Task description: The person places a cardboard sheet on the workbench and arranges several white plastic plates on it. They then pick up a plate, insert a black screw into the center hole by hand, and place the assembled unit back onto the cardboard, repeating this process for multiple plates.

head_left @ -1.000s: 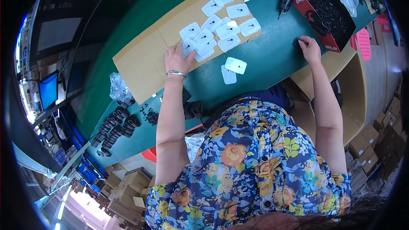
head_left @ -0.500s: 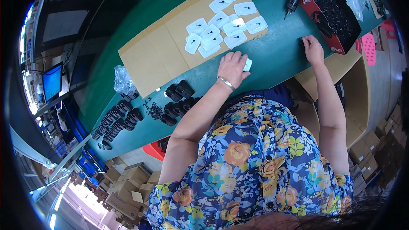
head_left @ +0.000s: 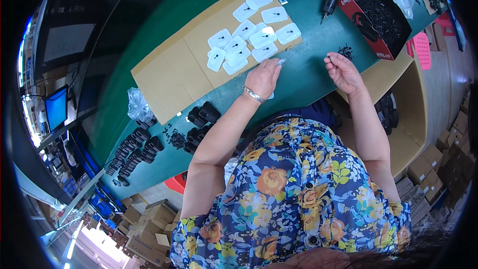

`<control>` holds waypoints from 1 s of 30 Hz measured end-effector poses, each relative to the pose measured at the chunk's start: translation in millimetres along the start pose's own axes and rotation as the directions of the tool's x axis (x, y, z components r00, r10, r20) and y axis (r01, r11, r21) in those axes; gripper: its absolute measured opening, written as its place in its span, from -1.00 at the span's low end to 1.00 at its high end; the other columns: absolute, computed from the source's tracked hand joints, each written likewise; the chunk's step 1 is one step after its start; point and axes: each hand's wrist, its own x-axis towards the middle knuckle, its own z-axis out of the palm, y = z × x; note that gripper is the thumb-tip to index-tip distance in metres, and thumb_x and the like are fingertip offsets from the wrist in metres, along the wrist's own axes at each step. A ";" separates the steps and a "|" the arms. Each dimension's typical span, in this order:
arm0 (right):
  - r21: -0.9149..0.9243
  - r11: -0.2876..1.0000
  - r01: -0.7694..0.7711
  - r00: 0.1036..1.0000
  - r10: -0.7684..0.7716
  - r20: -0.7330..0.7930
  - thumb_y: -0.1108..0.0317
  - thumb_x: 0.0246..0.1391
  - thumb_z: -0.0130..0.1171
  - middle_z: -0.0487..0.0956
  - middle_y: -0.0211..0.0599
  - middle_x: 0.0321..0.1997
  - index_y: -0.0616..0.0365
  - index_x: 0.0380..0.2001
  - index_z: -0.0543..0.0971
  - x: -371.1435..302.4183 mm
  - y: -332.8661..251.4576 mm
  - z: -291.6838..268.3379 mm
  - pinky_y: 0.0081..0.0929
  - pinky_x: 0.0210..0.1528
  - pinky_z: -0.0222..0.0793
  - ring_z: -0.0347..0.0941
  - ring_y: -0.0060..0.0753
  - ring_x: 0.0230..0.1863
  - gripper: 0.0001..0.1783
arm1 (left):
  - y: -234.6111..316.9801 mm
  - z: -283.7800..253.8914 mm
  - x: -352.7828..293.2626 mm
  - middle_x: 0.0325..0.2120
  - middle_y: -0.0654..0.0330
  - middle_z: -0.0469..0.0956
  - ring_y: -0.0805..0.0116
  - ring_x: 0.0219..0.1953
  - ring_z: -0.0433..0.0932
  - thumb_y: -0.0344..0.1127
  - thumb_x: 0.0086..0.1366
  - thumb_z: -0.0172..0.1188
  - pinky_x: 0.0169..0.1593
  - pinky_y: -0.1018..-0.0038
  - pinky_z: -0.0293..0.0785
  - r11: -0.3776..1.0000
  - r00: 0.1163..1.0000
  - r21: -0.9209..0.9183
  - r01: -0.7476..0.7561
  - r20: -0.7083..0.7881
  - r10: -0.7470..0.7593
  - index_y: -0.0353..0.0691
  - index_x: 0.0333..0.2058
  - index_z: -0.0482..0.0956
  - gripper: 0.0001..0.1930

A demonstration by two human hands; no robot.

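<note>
My left hand [head_left: 263, 78], with a silver bracelet at its wrist, is closed on a small white piece [head_left: 281, 62] that shows only at the fingertips. A sliver of another white thing [head_left: 271, 95] shows beside the wrist. To the right, my right hand [head_left: 345, 73] is raised over the green table, thumb and forefinger pinching a tiny black part [head_left: 328, 58]. Just behind it lies a small pile of black parts [head_left: 345, 52]. Several white rounded plates [head_left: 235, 46], each with a black piece at its middle, lie partly overlapping on a cardboard sheet [head_left: 169, 72].
A red box [head_left: 381, 17] full of small black parts stands at the back right, beside a black powered screwdriver [head_left: 332, 0]. Rows of black housings [head_left: 133, 149] and scattered black parts [head_left: 175, 138] occupy the left. An open carton [head_left: 408, 114] is below the table's right edge.
My right hand has drawn left from the spot of the black pile, with a tiny black part in its pinch. My left hand has shifted slightly left and turned, lifting the white piece.
</note>
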 end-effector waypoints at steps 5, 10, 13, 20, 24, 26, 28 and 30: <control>-0.019 1.000 -0.016 0.993 0.019 0.119 0.46 0.03 0.02 0.53 -0.24 -0.37 0.26 -0.28 0.44 -14.3 10.3 23.8 -0.71 -0.40 0.43 0.47 -0.55 -0.45 -0.84 | 27.9 -16.6 -10.6 -0.43 0.13 0.50 0.35 -0.52 0.53 -0.26 0.26 -0.14 -0.47 0.52 0.45 0.423 0.827 -0.717 0.554 0.415 -0.381 -0.35 -0.16 0.38 -0.71; -0.127 0.991 -0.029 0.982 0.052 0.181 0.42 0.02 0.05 0.52 -0.30 -0.36 0.24 -0.26 0.45 -17.2 27.7 43.5 -0.69 -0.37 0.40 0.45 -0.57 -0.44 -0.81 | 21.4 -8.8 -40.8 -0.31 0.14 0.44 0.39 -0.36 0.48 -0.30 0.24 -0.08 -0.34 0.49 0.52 0.171 0.788 -0.786 0.594 0.527 -0.318 -0.35 -0.10 0.32 -0.69; -0.307 0.952 0.010 0.989 0.036 0.143 0.41 0.02 0.05 0.52 -0.32 -0.37 0.24 -0.25 0.45 -21.4 25.3 56.5 -0.72 -0.40 0.37 0.44 -0.61 -0.44 -0.80 | 21.3 -14.4 -43.1 -0.22 0.11 0.41 0.33 -0.33 0.50 -0.54 0.11 -0.07 -0.22 0.44 0.49 0.102 0.795 -0.803 0.587 0.548 -0.259 -0.32 -0.02 0.21 -0.60; -0.654 0.657 0.376 0.914 -0.377 0.147 0.42 0.02 0.05 0.47 -0.46 -0.45 0.20 -0.35 0.50 -51.8 13.8 86.0 -0.77 -0.47 0.27 0.34 -0.70 -0.49 -0.88 | 51.3 -34.0 -11.1 -0.25 0.16 0.47 0.44 -0.24 0.48 -0.54 0.08 0.04 -0.18 0.56 0.42 0.230 0.901 -0.886 0.403 0.340 -0.271 -0.36 -0.08 0.30 -0.63; -0.661 0.599 0.451 0.879 -0.427 0.213 0.43 0.00 0.08 0.44 -0.45 -0.44 0.21 -0.36 0.51 -60.1 25.5 103.1 -0.72 -0.48 0.27 0.33 -0.68 -0.48 -0.88 | 64.2 -41.5 -9.6 -0.24 0.21 0.46 0.48 -0.25 0.47 -0.58 0.07 0.04 -0.18 0.55 0.41 0.121 0.878 -0.905 0.408 0.352 -0.325 -0.33 -0.08 0.32 -0.63; -0.749 0.380 0.543 0.772 -0.577 0.267 0.45 -0.03 0.11 0.40 -0.42 -0.42 0.20 -0.36 0.52 -60.0 34.0 111.5 -0.69 -0.47 0.26 0.33 -0.62 -0.45 -0.87 | 67.1 -45.7 -12.0 -0.23 0.23 0.46 0.52 -0.24 0.45 -0.58 0.08 0.04 -0.16 0.57 0.39 0.061 0.868 -0.911 0.407 0.365 -0.337 -0.31 -0.09 0.34 -0.65; -0.776 0.269 0.570 0.729 -0.601 0.327 0.45 -0.04 0.11 0.40 -0.40 -0.40 0.19 -0.35 0.53 -58.8 36.8 111.8 -0.68 -0.46 0.27 0.33 -0.58 -0.43 -0.87 | 68.0 -46.9 -15.9 -0.22 0.22 0.46 0.51 -0.22 0.45 -0.56 0.09 0.04 -0.15 0.57 0.39 0.114 0.890 -0.916 0.384 0.335 -0.308 -0.31 -0.08 0.33 -0.64; -0.792 0.154 0.591 0.683 -0.619 0.389 0.46 -0.04 0.11 0.39 -0.39 -0.38 0.18 -0.35 0.54 -57.9 39.4 112.4 -0.67 -0.44 0.27 0.34 -0.54 -0.40 -0.87 | 67.0 -48.7 -19.2 -0.21 0.21 0.46 0.50 -0.21 0.45 -0.54 0.10 0.04 -0.14 0.56 0.39 0.168 0.911 -0.918 0.359 0.306 -0.275 -0.30 -0.07 0.32 -0.64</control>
